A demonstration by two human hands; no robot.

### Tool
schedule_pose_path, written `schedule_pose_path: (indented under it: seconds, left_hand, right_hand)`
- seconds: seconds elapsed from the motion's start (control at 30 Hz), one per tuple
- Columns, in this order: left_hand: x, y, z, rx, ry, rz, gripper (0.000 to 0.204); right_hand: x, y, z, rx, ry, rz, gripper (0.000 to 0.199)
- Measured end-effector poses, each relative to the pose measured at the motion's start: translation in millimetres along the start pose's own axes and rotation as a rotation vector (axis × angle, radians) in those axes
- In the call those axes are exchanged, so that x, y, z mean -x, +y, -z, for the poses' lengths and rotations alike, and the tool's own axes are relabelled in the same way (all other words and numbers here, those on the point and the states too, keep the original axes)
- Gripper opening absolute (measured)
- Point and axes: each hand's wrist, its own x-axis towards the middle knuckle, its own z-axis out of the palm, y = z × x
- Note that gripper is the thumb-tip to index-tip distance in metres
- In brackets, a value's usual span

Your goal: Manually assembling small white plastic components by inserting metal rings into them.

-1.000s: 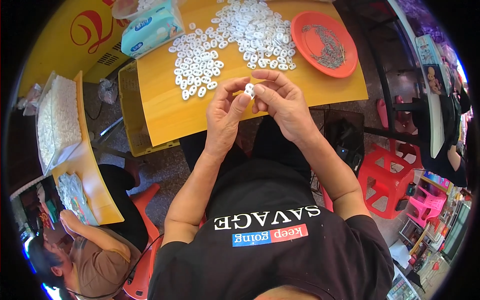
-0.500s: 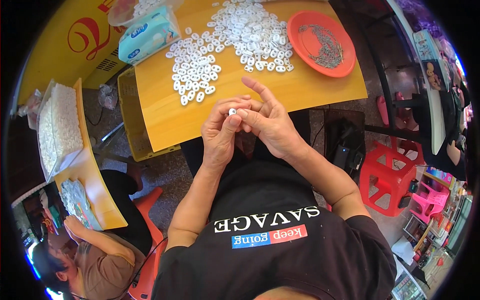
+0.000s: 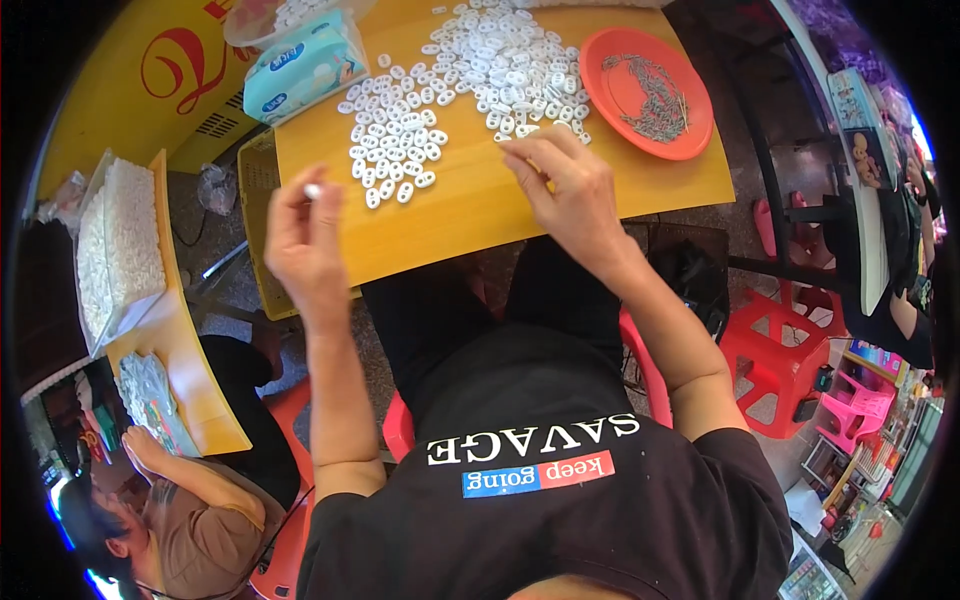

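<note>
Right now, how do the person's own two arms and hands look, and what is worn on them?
Both forearms are bare from the elbow down: no gloves, no watch, no bracelet, and I see no rings. The left hand and the right hand are uncovered. The short sleeves of a black T-shirt with white and coloured lettering end above the elbows. Fisheye bending makes the arms look curved.

orange plate [image 3: 618, 66] of thin metal pins, far right of yellow table [image 3: 480, 215] | blue tissue pack [image 3: 303, 68] at far left corner | red plastic stools [image 3: 785, 350] right | seated person [image 3: 175, 510] lower left beside a tray of white parts [image 3: 118, 250]
</note>
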Motion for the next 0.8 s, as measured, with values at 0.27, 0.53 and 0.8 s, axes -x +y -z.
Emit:
schedule_pose_path:
  seconds: [0.27, 0.53, 0.8]
  left_hand:
    - [-41, -58, 81, -0.550, 0.176, -0.040, 0.048]
    - [1, -24, 22, -0.337, 0.087, -0.260, 0.027]
    - [32, -6, -47, -0.126, -0.245, -0.221, 0.020]
  right_hand:
    - [-8, 23, -9, 0.436, -0.036, 0.169, 0.008]
    - [0, 13, -7, 0.401, -0.072, 0.266, 0.010]
    - [-7, 15, -11, 0.417, -0.178, 0.406, 0.011]
